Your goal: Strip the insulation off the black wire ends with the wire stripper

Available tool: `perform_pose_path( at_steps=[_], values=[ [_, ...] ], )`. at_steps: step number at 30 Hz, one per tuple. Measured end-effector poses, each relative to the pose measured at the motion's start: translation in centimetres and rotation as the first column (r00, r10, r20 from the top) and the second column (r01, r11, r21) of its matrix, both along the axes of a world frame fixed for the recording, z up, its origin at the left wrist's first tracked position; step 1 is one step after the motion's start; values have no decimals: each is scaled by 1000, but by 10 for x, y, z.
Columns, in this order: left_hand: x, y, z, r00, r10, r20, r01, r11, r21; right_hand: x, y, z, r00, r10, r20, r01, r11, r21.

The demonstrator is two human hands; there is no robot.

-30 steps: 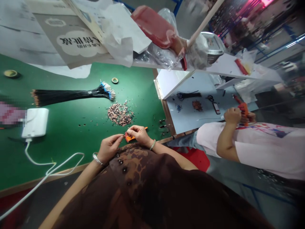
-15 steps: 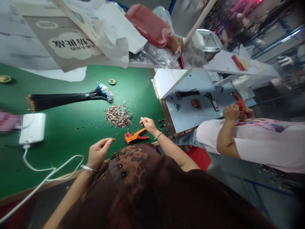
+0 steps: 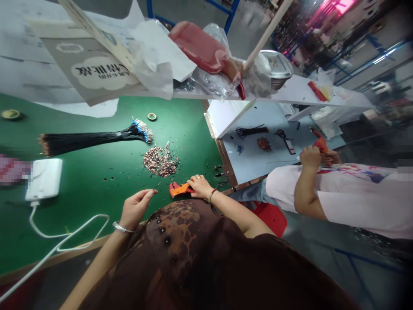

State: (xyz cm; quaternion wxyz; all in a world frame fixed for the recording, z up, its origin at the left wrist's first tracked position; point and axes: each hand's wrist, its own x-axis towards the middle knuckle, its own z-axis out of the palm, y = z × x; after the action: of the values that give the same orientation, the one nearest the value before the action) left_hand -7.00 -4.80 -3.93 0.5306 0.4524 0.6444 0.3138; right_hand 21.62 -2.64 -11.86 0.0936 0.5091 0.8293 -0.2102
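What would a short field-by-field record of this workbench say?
Left hand: raised over the green table, fingertips pinched; contents too small to tell
Right hand: lies on the orange hand tool; grip unclear
Nearby: pile of small metal pieces, black wire bundle, white box
Beside: co-worker's hands at the next table

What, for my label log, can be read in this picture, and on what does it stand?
Brown card at top left: large dark characters in a white cloud shape, upside down, not surely readable.
Small line beside them: too small to read.
Print on the co-worker's white shirt: blurred, no words legible.
Nothing else carries readable text.
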Motion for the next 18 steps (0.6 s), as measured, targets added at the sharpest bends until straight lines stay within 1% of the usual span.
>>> perform_pose_path(
  at_steps=[1,2,3,4,5,6,7,8,9,10,11,12,13,14,16,18],
  values=[
    [1,1,1,1000,4,3,-4,1000,4,0,3,3,997,-59,-59,57,998,-32],
    [1,1,1,1000,8,7,-8,1000,9,0,5,7,978,-143,-154,128,986,-107],
    [1,2,2,1000,10,10,-10,1000,16,-1,6,12,934,-243,-261,187,957,-222],
    [0,3,2,1000,13,11,-13,1000,25,-3,7,17,875,-338,-346,214,912,-349],
    [0,4,3,1000,14,11,-14,999,35,-6,7,23,803,-427,-415,205,853,-480],
    [0,5,3,1000,16,9,-16,999,44,-9,5,29,716,-515,-472,165,781,-602],
    [0,6,4,1000,17,5,-18,998,54,-14,3,35,627,-587,-512,101,713,-694],
    [0,7,5,1000,17,-1,-17,998,65,-20,1,41,499,-673,-545,19,638,-770],
    [1,9,6,1000,14,-11,-13,997,80,-26,-1,48,345,-757,-555,-73,567,-820],
    [2,11,8,1000,9,-23,-6,995,101,-32,-3,54,207,-817,-538,-162,514,-843],
    [4,13,10,999,0,-36,5,992,128,-39,-5,59,99,-853,-512,-230,481,-846],
    [6,15,12,999,-13,-51,20,987,159,-44,-6,64,31,-870,-492,-270,467,-842],
    [9,18,14,997,-30,-65,42,981,189,-49,-7,68,-9,-877,-481,-288,463,-838],
    [11,20,16,995,-50,-83,67,974,217,-53,-7,71,-28,-878,-477,-288,464,-837],
    [16,22,20,986,-100,-136,133,957,259,-58,-8,74,-30,-872,-489,-267,478,-837],
    [21,23,23,967,-143,-209,201,935,291,-60,-8,75,-10,-858,-514,-240,501,-831]
  ],
)
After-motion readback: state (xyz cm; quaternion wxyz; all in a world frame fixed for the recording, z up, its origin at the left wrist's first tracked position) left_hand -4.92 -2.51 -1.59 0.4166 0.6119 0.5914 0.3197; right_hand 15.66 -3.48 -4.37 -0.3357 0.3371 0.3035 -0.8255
